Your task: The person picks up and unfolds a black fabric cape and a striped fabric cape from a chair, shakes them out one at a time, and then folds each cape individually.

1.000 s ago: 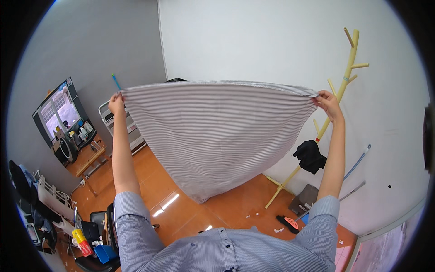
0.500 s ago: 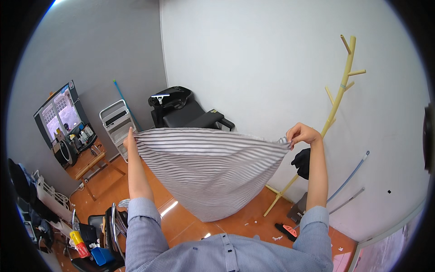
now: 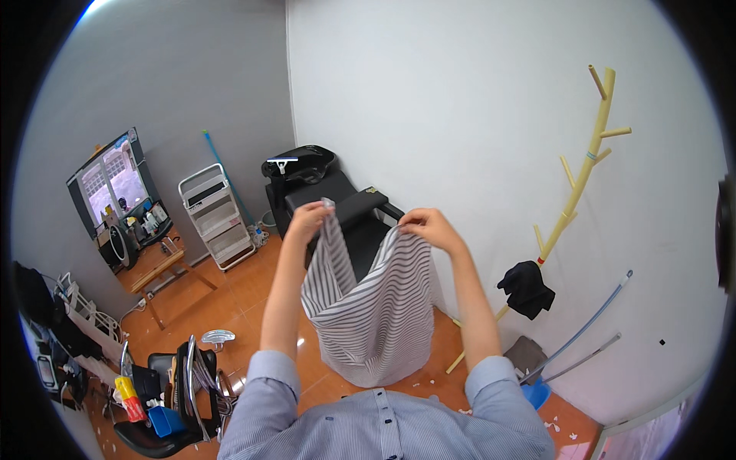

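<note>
Ahead of you, a white wall (image 3: 475, 115) fills the top and right of the frame, meeting a grey wall (image 3: 192, 69) at the upper left. Orange floor tiles (image 3: 257, 303) spread below them. Your striped cloth (image 3: 379, 322) hangs just below the middle of the frame, lifted off by its upper edge, sagging between your hands in a deep dip with its folds gathered low. Through that dip you can see part of a black reclining chair (image 3: 326, 192) with a basin at its head. A yellow coat rack (image 3: 579, 184) leans across the right side; a mirror (image 3: 119, 172) stands at the far left, with a white shelf trolley (image 3: 221, 222) to its right. A crumpled black cloth (image 3: 527, 290) hangs on the rack's lower part.

Your left hand (image 3: 309, 221), left of centre, has its fingers closed in a pinch on one upper corner of the striped cloth. Your right hand (image 3: 429, 228), right of centre, pinches the other upper edge between thumb and fingers, its tips together. Smaller again, at the lower left, are a blue container (image 3: 166, 422) and a yellow-and-red object (image 3: 130, 399).
</note>
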Demonstrator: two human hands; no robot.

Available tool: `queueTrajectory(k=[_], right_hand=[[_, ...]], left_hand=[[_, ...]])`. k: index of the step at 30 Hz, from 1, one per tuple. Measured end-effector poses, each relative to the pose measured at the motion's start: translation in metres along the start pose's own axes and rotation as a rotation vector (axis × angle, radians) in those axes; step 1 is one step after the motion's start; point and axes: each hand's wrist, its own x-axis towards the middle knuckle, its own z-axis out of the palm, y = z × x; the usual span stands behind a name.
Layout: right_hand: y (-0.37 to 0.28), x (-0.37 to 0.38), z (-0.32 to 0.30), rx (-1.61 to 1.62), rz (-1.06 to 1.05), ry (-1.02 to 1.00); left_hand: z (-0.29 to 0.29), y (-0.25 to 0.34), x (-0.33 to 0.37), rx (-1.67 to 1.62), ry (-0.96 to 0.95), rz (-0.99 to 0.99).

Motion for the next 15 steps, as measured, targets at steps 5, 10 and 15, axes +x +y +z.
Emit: queueTrajectory(k=[5,10,15], right_hand=[[0.005,-0.008,0.059,0.257,0.012,0.066],[0.025,-0.023,0.089,0.030,-0.060,0.275],[0.046,-0.039,0.106,0.320,0.013,0.418]], left_hand=[[0.067,-0.015,-0.061,0.030,-0.160,-0.067],[0.083,-0.040,-0.101,-0.042,-0.228,-0.066],[0.081,-0.043,-0.123,0.029,-0.245,-0.058]])
